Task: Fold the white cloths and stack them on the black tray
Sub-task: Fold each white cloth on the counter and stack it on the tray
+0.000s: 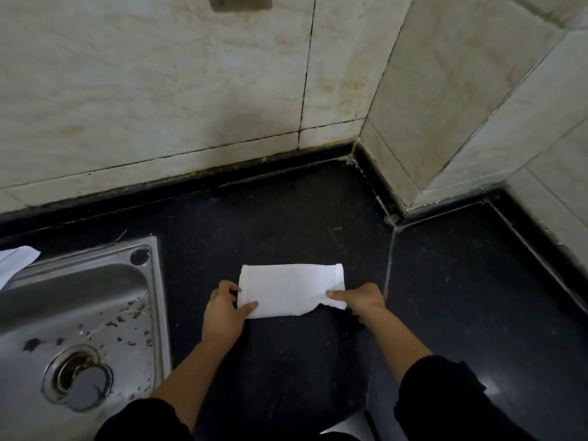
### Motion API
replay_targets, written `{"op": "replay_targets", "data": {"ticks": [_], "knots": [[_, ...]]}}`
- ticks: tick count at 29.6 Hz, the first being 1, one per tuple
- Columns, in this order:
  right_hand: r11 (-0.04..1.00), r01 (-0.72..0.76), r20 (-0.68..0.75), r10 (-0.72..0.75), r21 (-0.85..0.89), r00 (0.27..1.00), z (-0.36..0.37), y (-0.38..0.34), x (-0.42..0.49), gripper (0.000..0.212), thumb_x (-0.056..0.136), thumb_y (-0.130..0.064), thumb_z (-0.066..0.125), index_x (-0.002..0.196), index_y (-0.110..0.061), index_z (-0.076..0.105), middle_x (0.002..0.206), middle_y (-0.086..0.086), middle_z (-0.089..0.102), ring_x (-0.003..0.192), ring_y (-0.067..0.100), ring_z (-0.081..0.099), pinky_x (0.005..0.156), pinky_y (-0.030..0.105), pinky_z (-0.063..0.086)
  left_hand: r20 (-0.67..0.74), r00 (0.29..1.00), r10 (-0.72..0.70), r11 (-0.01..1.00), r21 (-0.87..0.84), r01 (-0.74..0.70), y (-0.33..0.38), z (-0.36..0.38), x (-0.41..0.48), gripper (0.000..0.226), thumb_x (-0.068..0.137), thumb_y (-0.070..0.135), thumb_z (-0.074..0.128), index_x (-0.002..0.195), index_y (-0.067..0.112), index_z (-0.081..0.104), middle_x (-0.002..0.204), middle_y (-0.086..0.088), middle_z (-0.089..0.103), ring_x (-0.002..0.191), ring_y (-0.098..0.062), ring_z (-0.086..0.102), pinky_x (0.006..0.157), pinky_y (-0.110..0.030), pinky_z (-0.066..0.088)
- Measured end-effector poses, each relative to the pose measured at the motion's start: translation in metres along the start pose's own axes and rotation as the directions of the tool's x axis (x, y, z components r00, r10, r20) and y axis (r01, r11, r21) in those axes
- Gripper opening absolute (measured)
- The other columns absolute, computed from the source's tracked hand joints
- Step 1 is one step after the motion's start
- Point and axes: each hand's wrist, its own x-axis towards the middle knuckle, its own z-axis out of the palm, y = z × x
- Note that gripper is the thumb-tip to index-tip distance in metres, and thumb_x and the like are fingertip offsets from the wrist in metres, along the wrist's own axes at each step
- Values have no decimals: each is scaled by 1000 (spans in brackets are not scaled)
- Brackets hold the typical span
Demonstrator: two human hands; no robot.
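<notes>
A white cloth, folded into a long rectangle, lies on the black countertop in front of me. My left hand pinches its near left corner, thumb on top. The near right corner is pinched by my right hand, and the cloth's near edge curls up a little there. A dark, smooth shape with a rounded edge, apparently the black tray, lies between my forearms, and the cloth's near edge overlaps its far rim. Another white cloth shows at the far left edge, behind the sink.
A steel sink with a drain plug fills the lower left. Tiled walls close the back, and a tiled corner juts in at the right. The black countertop continues to the right. Something white peeks out at the bottom edge.
</notes>
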Motion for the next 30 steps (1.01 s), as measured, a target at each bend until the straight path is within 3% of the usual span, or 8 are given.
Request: {"op": "replay_targets", "data": {"ticks": [2, 5, 10, 12, 15, 20, 26, 30], "knots": [[995, -10, 17, 9, 101, 1000, 0, -1, -4, 57, 72, -27, 84, 113, 3, 57, 106, 11, 62, 78, 19, 57, 57, 28, 42, 5, 1000, 2, 1000, 0, -2, -1, -1, 0, 44, 78, 31, 78, 109, 19, 50, 102, -3, 56, 80, -10, 53, 67, -26, 43], [988, 41, 18, -45, 151, 999, 0, 1, -7, 26, 77, -18, 79, 90, 0, 65, 92, 9, 62, 70, 15, 54, 52, 26, 38, 13, 1000, -3, 1000, -12, 3, -2, -1, 1, 44, 77, 30, 78, 109, 19, 50, 101, -3, 55, 81, -11, 53, 67, -25, 42], [975, 163, -80, -152, 150, 985, 4, -1, -14, 20, 79, -22, 73, 81, -3, 68, 84, 7, 66, 77, 20, 59, 59, 28, 43, 11, 1000, -4, 999, -53, 5, -4, -3, 3, 33, 83, 28, 73, 107, 14, 55, 93, -3, 58, 81, -15, 56, 65, -24, 41], [969, 246, -156, -240, 25, 958, 7, -9, -21, 22, 81, -23, 67, 65, -9, 62, 77, 5, 61, 82, 22, 56, 60, 28, 40, 9, 1000, -6, 997, -76, 7, -5, -5, 4, 28, 87, 26, 70, 107, 12, 57, 91, -3, 59, 81, -15, 56, 66, -24, 41], [911, 396, -171, -411, -117, 895, 15, -24, -34, 26, 79, -21, 65, 55, -17, 57, 84, 3, 56, 95, 20, 48, 73, 29, 39, 17, 1000, -13, 995, -103, 15, -6, -7, 6, 23, 88, 22, 68, 107, 12, 60, 93, -4, 62, 83, -17, 59, 71, -26, 45], [851, 509, 31, -510, -126, 860, 50, -53, -53, 25, 80, -17, 73, 61, -22, 56, 74, -1, 61, 74, 14, 60, 63, 21, 42, 34, 999, -31, 985, -167, 37, -10, -9, 7, 21, 86, 18, 71, 104, 15, 62, 94, -5, 65, 85, -21, 64, 78, -34, 54], [869, 453, 102, -441, -198, 891, 103, -62, -53, 22, 81, -17, 72, 73, -23, 53, 88, 3, 64, 86, 23, 68, 74, 33, 56, 74, 995, -65, 972, -219, 80, -11, -11, 10, 20, 84, 16, 72, 102, 18, 62, 91, -3, 64, 78, -16, 65, 80, -40, 58], [851, 456, 129, -438, -262, 890, 122, -62, -52, 13, 86, -17, 65, 98, -15, 62, 105, 3, 64, 99, 19, 62, 79, 27, 51, 96, 992, -75, 964, -248, 97, -13, -13, 13, 19, 85, 13, 71, 102, 18, 63, 89, -3, 65, 77, -16, 66, 77, -37, 59]]}}
